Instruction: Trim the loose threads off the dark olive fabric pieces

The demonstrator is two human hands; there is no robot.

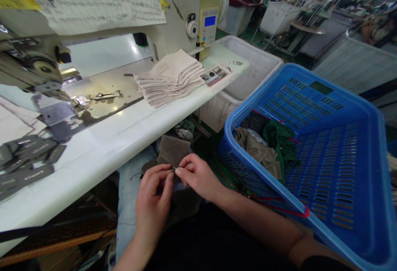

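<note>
My left hand [155, 192] and my right hand [200, 176] meet over my lap, fingertips almost touching. Both are closed in a pinch around a tiny dark, partly shiny piece [174, 169], too small to name. Behind the fingers lies a brown piece of fabric [173, 149], below the table edge. Above it, a sewing machine [176, 10] stands on the white table [130, 134]. A stack of beige fabric pieces [173, 77] rests by the machine bed. Several dark grey labels [27, 161] are heaped at the table's left.
Right of my arm stands a large blue plastic basket [310, 205] with brown and green cloth [281, 139] inside. A white bin [248, 58] is behind the table end. A handwritten paper [102, 0] is taped to the machine. Farther back are more bins and work tables.
</note>
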